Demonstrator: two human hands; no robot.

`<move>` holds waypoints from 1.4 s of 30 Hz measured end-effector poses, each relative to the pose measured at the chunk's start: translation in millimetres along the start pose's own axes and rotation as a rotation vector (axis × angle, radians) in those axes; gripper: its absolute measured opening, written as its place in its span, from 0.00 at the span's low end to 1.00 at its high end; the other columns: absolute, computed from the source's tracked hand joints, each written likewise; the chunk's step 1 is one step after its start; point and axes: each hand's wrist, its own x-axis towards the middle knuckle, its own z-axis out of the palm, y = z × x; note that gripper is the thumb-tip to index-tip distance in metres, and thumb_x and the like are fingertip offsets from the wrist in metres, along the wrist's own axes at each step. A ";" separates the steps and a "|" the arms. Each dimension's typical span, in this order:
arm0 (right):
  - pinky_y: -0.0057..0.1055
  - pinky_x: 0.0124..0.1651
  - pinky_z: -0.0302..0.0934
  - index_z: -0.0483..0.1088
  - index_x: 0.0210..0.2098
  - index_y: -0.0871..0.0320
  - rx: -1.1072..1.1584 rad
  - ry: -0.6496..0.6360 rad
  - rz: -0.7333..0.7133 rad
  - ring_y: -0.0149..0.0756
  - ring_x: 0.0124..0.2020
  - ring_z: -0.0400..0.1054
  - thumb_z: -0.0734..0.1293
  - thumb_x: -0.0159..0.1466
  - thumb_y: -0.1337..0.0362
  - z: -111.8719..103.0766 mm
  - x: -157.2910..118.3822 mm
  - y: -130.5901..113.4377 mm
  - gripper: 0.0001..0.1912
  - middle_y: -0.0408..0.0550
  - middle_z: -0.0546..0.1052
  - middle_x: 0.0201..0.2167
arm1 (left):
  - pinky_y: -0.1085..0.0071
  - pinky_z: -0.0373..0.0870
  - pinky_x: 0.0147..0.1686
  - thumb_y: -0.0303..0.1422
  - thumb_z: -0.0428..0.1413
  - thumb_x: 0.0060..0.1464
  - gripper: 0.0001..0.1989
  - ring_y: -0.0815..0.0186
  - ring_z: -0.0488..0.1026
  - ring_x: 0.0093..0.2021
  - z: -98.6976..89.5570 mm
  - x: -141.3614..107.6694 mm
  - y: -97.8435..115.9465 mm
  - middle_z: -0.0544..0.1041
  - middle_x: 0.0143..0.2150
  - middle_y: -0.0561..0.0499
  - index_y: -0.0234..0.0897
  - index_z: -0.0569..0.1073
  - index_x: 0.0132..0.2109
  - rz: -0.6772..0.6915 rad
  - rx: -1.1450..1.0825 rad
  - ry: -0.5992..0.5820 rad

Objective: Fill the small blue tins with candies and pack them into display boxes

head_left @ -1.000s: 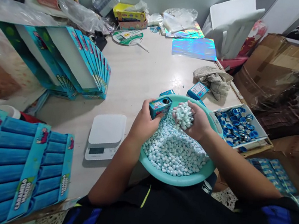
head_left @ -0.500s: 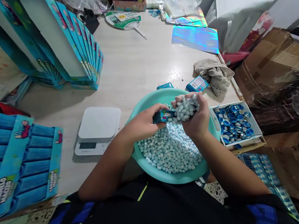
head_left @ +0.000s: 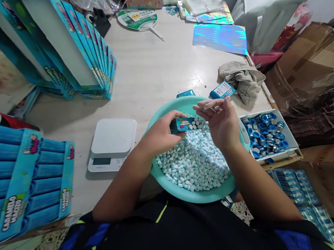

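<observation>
My left hand [head_left: 165, 135] is closed round a small blue candy box [head_left: 183, 124] printed "Caramelo Macizo", held over the bowl with its end towards my right hand. Pale candies show at that end of the box. My right hand [head_left: 222, 123] is open just beside it, palm up and fingers stretched, with one or two candies stuck to the fingers. Beneath both hands is a turquoise plastic bowl [head_left: 189, 195], holding a heap of pale blue and white candies [head_left: 195, 163].
Left of the bowl stands a white kitchen scale [head_left: 112, 142]. Blue display boxes [head_left: 71, 50] and a blue carton [head_left: 8, 184] line the left side. A tray of blue caps [head_left: 265, 134] sits right, near a grey cloth [head_left: 245, 82] and another small box [head_left: 222, 90].
The handful of candies has left my right hand, and its fingers have straightened. Candies now fill the end of the box in my left hand. The view has shifted slightly.
</observation>
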 end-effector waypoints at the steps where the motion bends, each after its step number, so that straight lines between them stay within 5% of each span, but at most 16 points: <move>1: 0.44 0.54 0.70 0.69 0.36 0.53 -0.071 -0.017 0.032 0.45 0.51 0.74 0.60 0.69 0.37 -6.1 3.8 2.4 0.26 0.51 0.76 0.44 | 0.65 0.74 0.39 0.30 0.64 0.53 0.20 0.58 0.76 0.41 0.0 -0.2 1.5 0.79 0.45 0.48 0.42 0.74 0.53 -0.008 -0.019 0.027; 7: 0.45 0.50 0.66 0.76 0.36 0.59 -1.229 -0.327 0.154 0.54 0.47 0.73 0.57 0.72 0.59 -33.0 14.6 19.9 0.19 0.58 0.78 0.42 | 0.69 0.70 0.38 0.24 0.64 0.48 0.21 0.64 0.74 0.40 0.6 0.2 5.2 0.76 0.44 0.51 0.42 0.71 0.49 -0.032 -0.108 0.166; 11: 0.47 0.50 0.65 0.76 0.53 0.59 -1.489 -0.471 0.195 0.60 0.51 0.71 0.58 0.74 0.53 -21.5 4.7 19.5 0.22 0.65 0.75 0.50 | 0.67 0.72 0.41 0.22 0.64 0.47 0.22 0.63 0.75 0.42 2.0 0.8 2.1 0.76 0.45 0.50 0.41 0.71 0.48 -0.075 -0.146 0.208; 15: 0.46 0.55 0.66 0.74 0.59 0.57 -1.163 -0.637 0.297 0.58 0.55 0.71 0.68 0.68 0.46 -6.8 -6.1 20.0 0.28 0.58 0.77 0.55 | 0.67 0.73 0.41 0.23 0.65 0.48 0.22 0.62 0.76 0.43 3.4 2.8 -1.7 0.76 0.46 0.50 0.42 0.70 0.49 -0.081 -0.156 0.234; 19: 0.46 0.60 0.66 0.78 0.49 0.55 -0.703 -0.664 0.412 0.55 0.55 0.72 0.73 0.61 0.44 3.9 -7.0 34.7 0.25 0.50 0.80 0.52 | 0.66 0.73 0.42 0.21 0.64 0.48 0.22 0.62 0.76 0.44 4.7 6.2 -1.8 0.77 0.47 0.50 0.42 0.70 0.49 -0.060 -0.144 0.226; 23: 0.49 0.65 0.65 0.79 0.43 0.51 -0.299 -0.543 0.652 0.54 0.56 0.72 0.77 0.56 0.47 15.4 -5.2 49.2 0.21 0.47 0.81 0.48 | 0.64 0.73 0.43 0.21 0.63 0.49 0.22 0.61 0.77 0.44 6.8 7.4 -0.4 0.77 0.46 0.50 0.42 0.69 0.49 -0.045 -0.113 0.226; 27: 0.53 0.55 0.73 0.77 0.47 0.51 0.026 -0.359 0.941 0.54 0.47 0.77 0.73 0.58 0.46 27.2 -9.8 57.3 0.22 0.50 0.82 0.42 | 0.64 0.74 0.44 0.23 0.63 0.51 0.21 0.61 0.77 0.45 8.0 5.3 -2.0 0.77 0.48 0.49 0.43 0.70 0.51 0.028 -0.071 0.234; 34: 0.47 0.54 0.73 0.74 0.44 0.53 0.236 -0.368 0.947 0.51 0.45 0.77 0.72 0.55 0.48 29.2 -4.6 63.7 0.21 0.48 0.82 0.38 | 0.67 0.76 0.45 0.24 0.65 0.53 0.21 0.62 0.77 0.46 5.6 2.2 -2.8 0.77 0.47 0.50 0.44 0.70 0.52 0.099 -0.141 0.361; 36: 0.46 0.51 0.74 0.73 0.41 0.53 0.213 -0.285 0.945 0.51 0.44 0.77 0.72 0.54 0.48 26.6 -0.7 55.6 0.20 0.47 0.81 0.36 | 0.65 0.76 0.48 0.25 0.65 0.53 0.22 0.62 0.77 0.47 5.4 1.4 -0.7 0.76 0.49 0.50 0.44 0.69 0.53 0.094 -0.162 0.390; 39: 0.42 0.44 0.74 0.71 0.36 0.54 0.153 -0.074 0.671 0.49 0.41 0.76 0.71 0.52 0.52 21.6 1.3 35.1 0.16 0.46 0.78 0.32 | 0.63 0.76 0.49 0.24 0.64 0.54 0.26 0.61 0.77 0.48 5.5 -0.1 1.9 0.75 0.53 0.48 0.44 0.67 0.57 0.054 -0.182 0.440; 42: 0.38 0.38 0.72 0.69 0.33 0.54 0.159 0.003 0.331 0.47 0.40 0.75 0.70 0.53 0.53 14.4 -1.1 13.5 0.13 0.46 0.76 0.32 | 0.63 0.77 0.46 0.23 0.63 0.53 0.27 0.61 0.77 0.46 5.6 -1.6 2.5 0.75 0.53 0.49 0.45 0.68 0.58 0.021 -0.150 0.425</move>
